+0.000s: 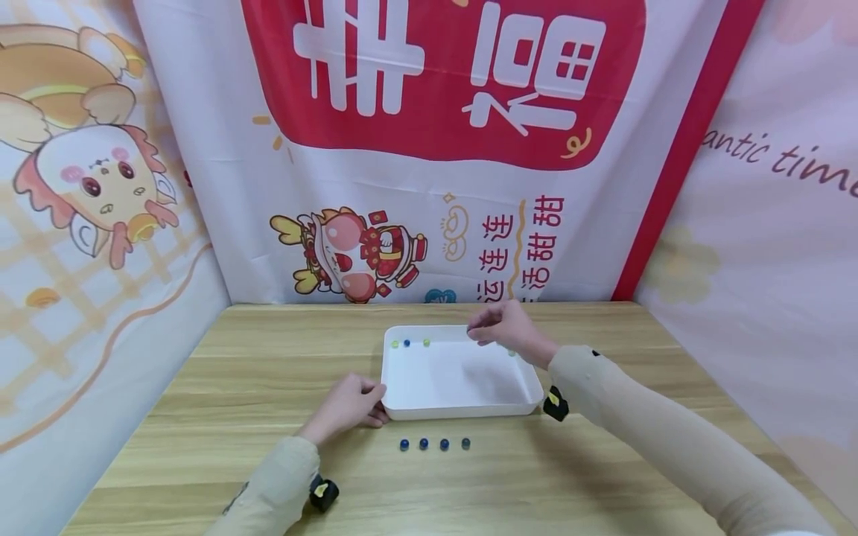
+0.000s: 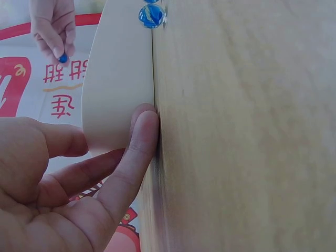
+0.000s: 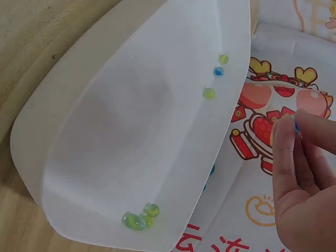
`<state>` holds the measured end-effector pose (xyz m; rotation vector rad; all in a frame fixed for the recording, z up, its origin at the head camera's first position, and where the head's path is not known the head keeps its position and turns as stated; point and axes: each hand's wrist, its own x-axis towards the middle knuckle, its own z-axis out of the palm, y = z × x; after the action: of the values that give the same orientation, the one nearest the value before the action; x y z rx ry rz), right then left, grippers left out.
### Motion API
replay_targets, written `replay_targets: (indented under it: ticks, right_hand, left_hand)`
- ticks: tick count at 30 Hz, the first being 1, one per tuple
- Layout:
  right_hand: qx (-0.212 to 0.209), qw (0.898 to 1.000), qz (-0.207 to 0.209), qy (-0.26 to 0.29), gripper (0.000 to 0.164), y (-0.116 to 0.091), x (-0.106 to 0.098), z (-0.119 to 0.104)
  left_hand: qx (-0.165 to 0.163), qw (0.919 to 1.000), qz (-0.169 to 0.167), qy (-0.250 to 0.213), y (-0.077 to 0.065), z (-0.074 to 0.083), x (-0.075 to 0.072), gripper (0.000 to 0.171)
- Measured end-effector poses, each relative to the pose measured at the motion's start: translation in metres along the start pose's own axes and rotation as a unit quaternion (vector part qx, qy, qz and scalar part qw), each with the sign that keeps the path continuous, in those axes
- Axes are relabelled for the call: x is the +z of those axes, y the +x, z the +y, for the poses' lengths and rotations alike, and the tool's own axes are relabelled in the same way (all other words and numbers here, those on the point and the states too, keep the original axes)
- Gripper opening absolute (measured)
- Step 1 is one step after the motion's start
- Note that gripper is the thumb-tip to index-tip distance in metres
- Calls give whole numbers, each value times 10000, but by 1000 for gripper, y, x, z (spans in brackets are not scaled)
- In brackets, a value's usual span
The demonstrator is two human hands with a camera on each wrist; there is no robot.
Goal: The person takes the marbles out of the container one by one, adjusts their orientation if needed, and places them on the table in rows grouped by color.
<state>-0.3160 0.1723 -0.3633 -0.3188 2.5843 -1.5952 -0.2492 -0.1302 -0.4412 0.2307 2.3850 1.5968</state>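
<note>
My right hand [image 1: 504,327] is over the far right part of a white tray [image 1: 442,380], pinching a blue marble [image 2: 63,58] between thumb and fingertips. With my left hand [image 1: 351,406] I hold the tray's near left corner, thumb at the rim and fingers along the lower edge. Inside, at the far left, a blue marble [image 3: 218,71] lies with two yellow-green marbles [image 3: 209,93]. A cluster of green marbles [image 3: 134,221] lies in the far right corner, partly behind my right hand in the head view.
Several dark blue marbles [image 1: 424,444] stand in a row on the wooden table [image 1: 268,350] before the tray. Teal marbles [image 3: 211,169] show just beyond the tray's far rim. A printed cloth [image 1: 442,186] hangs behind the table.
</note>
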Motion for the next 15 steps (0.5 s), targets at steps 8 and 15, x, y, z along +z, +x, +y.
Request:
replay_targets:
  ticks: [8, 15]
  right_hand:
    - [140, 9988, -18, 464, 25, -20, 5, -3]
    - [122, 9963, 70, 853, 21, -34, 8, -2]
  left_hand:
    - [31, 10000, -68, -41, 1, -3, 0, 28]
    - [35, 10000, -59, 25, 0, -2, 0, 28]
